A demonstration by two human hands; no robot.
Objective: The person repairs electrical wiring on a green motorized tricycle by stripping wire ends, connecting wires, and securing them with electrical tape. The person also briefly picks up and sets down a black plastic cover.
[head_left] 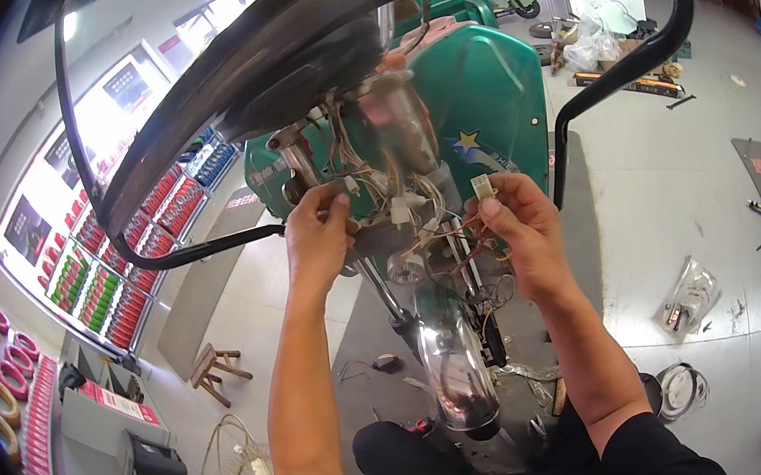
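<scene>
The front end of a green three-wheeler (486, 89) stands before me with its wiring bared. My right hand (524, 228) pinches a cream plastic wire connector (484, 188) between thumb and fingers, with thin reddish wires hanging below it. On the other side of the steering column, my left hand (318, 236) is closed at the edge of the wire bundle (361, 158); what its fingertips hold is hidden. Between both hands hangs a white connector block (403, 209) among loose wires. Under them are the fork tubes (378, 291) and a chrome front fender (455, 362).
A black tubular frame (614, 77) arches over and around my hands. On the floor lie a small wooden stool (217, 369), a clear plastic bag with parts (687, 298) and a wire coil (681, 390). Shelves of red and green shock absorbers (108, 283) line the left wall.
</scene>
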